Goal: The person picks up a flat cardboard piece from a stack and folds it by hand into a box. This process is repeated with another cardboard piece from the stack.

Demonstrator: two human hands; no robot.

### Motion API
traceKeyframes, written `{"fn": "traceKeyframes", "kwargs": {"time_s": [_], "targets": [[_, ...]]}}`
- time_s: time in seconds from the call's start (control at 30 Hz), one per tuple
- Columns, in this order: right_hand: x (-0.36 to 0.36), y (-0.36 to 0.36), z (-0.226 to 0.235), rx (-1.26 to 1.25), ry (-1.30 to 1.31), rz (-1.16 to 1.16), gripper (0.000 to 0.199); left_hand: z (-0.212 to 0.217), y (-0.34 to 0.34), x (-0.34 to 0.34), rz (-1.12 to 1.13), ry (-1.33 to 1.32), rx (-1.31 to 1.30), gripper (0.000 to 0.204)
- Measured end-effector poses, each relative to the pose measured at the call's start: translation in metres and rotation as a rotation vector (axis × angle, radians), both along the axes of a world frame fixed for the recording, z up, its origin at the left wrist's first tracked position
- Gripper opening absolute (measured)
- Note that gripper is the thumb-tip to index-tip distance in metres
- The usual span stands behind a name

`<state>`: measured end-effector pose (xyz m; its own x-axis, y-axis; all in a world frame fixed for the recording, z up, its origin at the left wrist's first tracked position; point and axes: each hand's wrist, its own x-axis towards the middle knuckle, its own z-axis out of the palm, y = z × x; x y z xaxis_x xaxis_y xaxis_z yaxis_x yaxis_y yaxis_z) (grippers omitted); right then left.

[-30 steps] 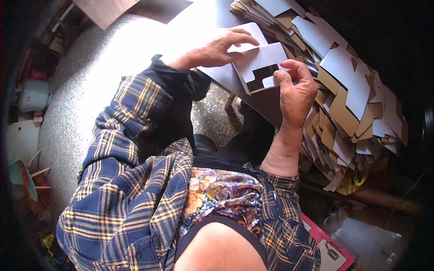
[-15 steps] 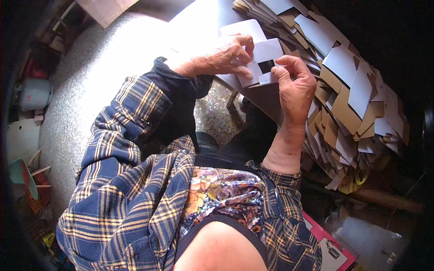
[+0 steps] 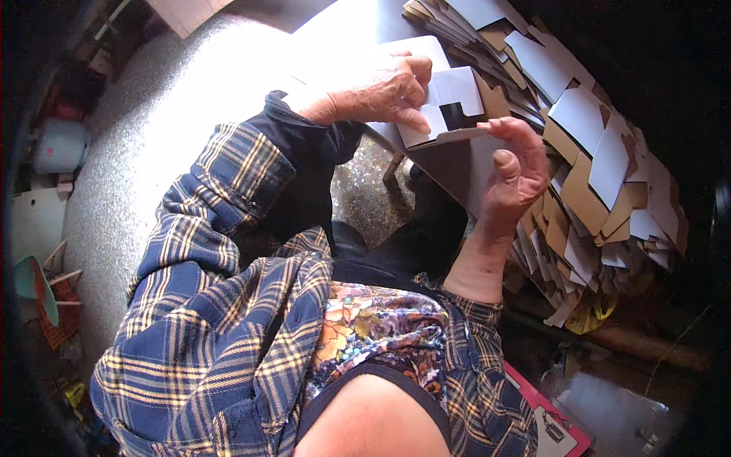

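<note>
The left hand (image 3: 373, 95) reaches forward from a dark cuff and a blue plaid sleeve (image 3: 221, 228), palm down, fingers bent and closed over the top of a white cardboard cut-out (image 3: 455, 91). Its thumb and forefinger pinch a flap of that piece near the notched dark gap in its middle. The right hand (image 3: 514, 171) comes up from the lower edge with the wrist bent back, palm turned toward the person, fingers curled and half closed; its fingertips press against the near edge of the same cut-out, where a grey-brown panel (image 3: 453, 164) folds down below the white face. So both hands grip the one piece, the left from above, the right from beneath and to the side.

The cut-out is held over the near edge of the dark tabletop (image 3: 343, 27), just beside a big loose stack of flat cardboard blanks (image 3: 601, 164) that spreads along the tabletop's right edge and spills toward the lower right. The blanks lie overlapped, some white face up, some brown face up. Whether the held piece touches the stack, I cannot tell.

On the speckled floor (image 3: 129, 175) at the left stand a pale bucket (image 3: 57, 145) and, lower, a teal bowl-shaped thing (image 3: 34, 286) beside an orange crate (image 3: 61, 320); what they hold is too small to make out. A red-edged flat case (image 3: 552, 426) lies at the lower right.
</note>
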<state>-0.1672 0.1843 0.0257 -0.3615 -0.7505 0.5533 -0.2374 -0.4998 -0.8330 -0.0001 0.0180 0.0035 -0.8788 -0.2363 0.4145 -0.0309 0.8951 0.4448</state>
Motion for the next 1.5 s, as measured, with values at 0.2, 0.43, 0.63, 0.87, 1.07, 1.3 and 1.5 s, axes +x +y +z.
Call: {"fn": "traceKeyframes", "kwargs": {"time_s": [0.2,0.43,0.63,0.87,1.07,1.3,1.5], "targets": [[0.008,0.0,0.019,0.162,-0.055,0.013,0.037,0.007,0.006,0.001,0.026,-0.007,-0.014,0.056],[0.015,0.001,0.028,0.309,0.532,-0.147,0.033,0.009,0.008,0.003,0.056,-0.011,-0.056,0.053],[0.011,0.003,0.017,0.011,0.893,-0.252,0.026,0.007,0.005,0.003,0.017,-0.002,-0.022,0.054],[0.014,0.003,0.007,0.025,0.627,-0.24,0.016,0.005,0.003,0.003,0.019,0.005,-0.055,0.055],[0.006,-0.009,0.016,0.168,0.474,0.067,0.013,0.01,0.007,0.005,0.058,-0.04,-0.069,0.052],[0.007,-0.021,0.004,0.242,0.353,0.036,0.017,0.012,0.009,0.006,0.077,-0.049,-0.018,0.047],[0.014,-0.026,0.006,0.276,0.651,-0.244,0.036,0.014,0.012,0.006,0.14,-0.096,-0.035,0.041]]}}
